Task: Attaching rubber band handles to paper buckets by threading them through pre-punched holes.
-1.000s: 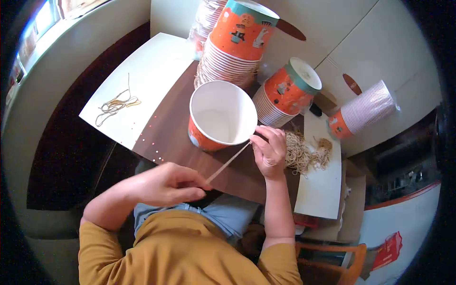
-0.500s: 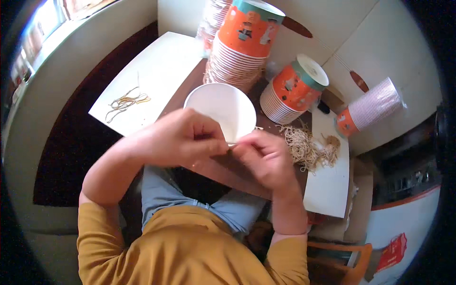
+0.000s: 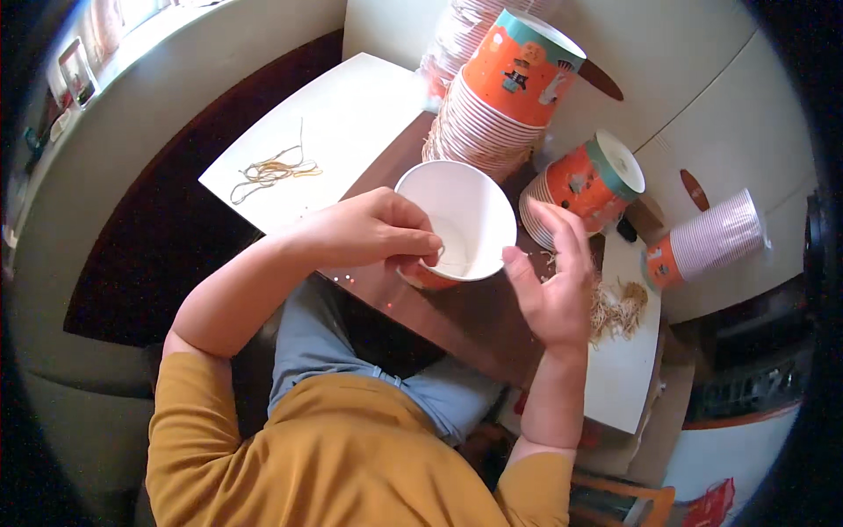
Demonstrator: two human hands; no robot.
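Note:
In front of me, a white-lined paper bucket [image 3: 465, 193] with an orange outside stands on the brown strip of the table, its mouth facing up. My left hand [image 3: 386, 230] reaches over the near left of its rim. Thumb and fingers are pinched together there on a thin pale string [image 3: 443, 253], seen against the white inside; most of it is hidden or too fine to follow. To the right of the bucket, my right hand [image 3: 562, 285] is open, its thumb and fingers spread, the thumb close to the rim. Nothing shows in it.
Tall nested orange-and-teal paper buckets [image 3: 518, 75] stand behind, a shorter stack [image 3: 588, 180] to their right. A plastic-wrapped cup stack [image 3: 707, 237] leans at the far right. Tangled pale string [image 3: 619, 309] lies on the right, several loose strands [image 3: 272, 171] on the white left panel [image 3: 347, 110].
My hands have moved from pinching together at the near rim to apart. The right one has opened and shifted right; the left keeps its pinch. The whole view has also shifted.

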